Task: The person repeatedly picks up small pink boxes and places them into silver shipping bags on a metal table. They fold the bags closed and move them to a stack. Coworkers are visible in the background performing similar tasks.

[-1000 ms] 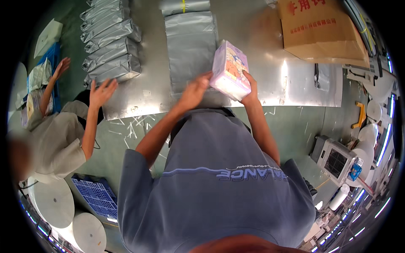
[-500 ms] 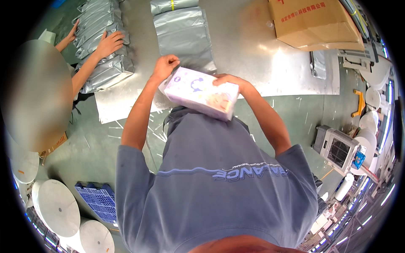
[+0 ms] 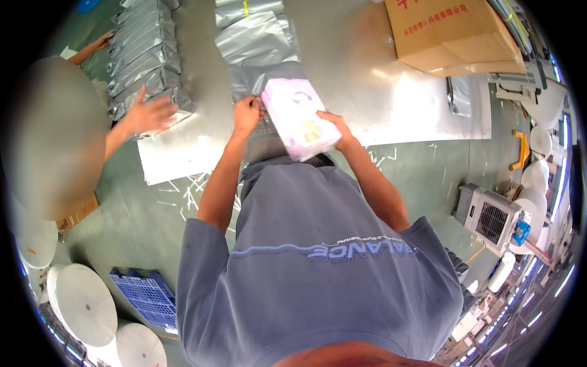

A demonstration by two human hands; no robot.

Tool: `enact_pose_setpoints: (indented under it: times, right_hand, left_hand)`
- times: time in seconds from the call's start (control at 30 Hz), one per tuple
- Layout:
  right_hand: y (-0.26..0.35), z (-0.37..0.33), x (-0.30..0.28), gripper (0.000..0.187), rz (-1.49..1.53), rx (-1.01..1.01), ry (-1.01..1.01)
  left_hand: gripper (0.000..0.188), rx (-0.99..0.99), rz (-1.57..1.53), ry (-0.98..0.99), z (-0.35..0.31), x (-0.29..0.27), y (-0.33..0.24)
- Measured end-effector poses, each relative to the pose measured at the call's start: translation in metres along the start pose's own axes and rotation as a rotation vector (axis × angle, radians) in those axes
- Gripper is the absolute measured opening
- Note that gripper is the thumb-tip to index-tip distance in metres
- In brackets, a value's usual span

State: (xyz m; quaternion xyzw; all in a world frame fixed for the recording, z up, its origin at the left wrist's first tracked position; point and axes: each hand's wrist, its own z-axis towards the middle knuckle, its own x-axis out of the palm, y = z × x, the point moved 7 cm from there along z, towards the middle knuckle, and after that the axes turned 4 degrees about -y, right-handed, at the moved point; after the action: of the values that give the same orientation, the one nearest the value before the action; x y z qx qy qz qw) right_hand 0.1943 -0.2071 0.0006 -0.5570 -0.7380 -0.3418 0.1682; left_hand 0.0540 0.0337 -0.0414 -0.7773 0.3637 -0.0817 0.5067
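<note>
My right hand (image 3: 336,129) grips the near right side of a pink and white printed box-shaped pack (image 3: 296,116). The pack is tilted, its far end at the near end of a grey plastic mailing bag (image 3: 260,46). With fingers pinched together, my left hand (image 3: 247,115) holds the near left edge of that bag, beside the pack. The bag lies on top of a stack of grey bags (image 3: 249,17) bound with a yellow band. How far the pack reaches inside the bag is hard to tell.
A metal table (image 3: 342,55) bears a large cardboard box (image 3: 455,37) at the far right. Filled grey parcels (image 3: 143,55) stand in a row on the left, with a co-worker's blurred hand (image 3: 147,116) beside them. White scraps (image 3: 192,189) litter the floor.
The pack has turned more upright and moved to the bag's near end. My left hand has come nearer and now pinches the bag, whose top sheet is lifted. The co-worker's hand has left the parcels.
</note>
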Motion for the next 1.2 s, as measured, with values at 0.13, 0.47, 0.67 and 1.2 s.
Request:
enact_pose_setpoints:
  times: [0.13, 0.47, 0.67, 1.2]
  right_hand:
    - [-0.007, 0.017, 0.002, 0.056, -0.971, -0.379, -0.194]
    - [0.035, 0.005, 0.032, 0.025, -1.507, -0.707, -0.564]
    - [0.025, 0.044, 0.045, 0.017, -2.062, -0.688, -0.373]
    - [-0.026, 0.038, 0.002, 0.019, -0.772, -0.321, -0.281]
  left_hand:
    - [0.018, 0.49, 0.668, -0.153, -0.02, 0.008, -0.014]
    - [0.016, 0.452, 0.693, -0.052, -0.012, -0.011, 0.011]
    - [0.017, 0.456, 0.744, 0.125, -0.018, -0.019, 0.024]
    - [0.02, 0.762, 0.635, -0.112, -0.092, -0.006, -0.043]
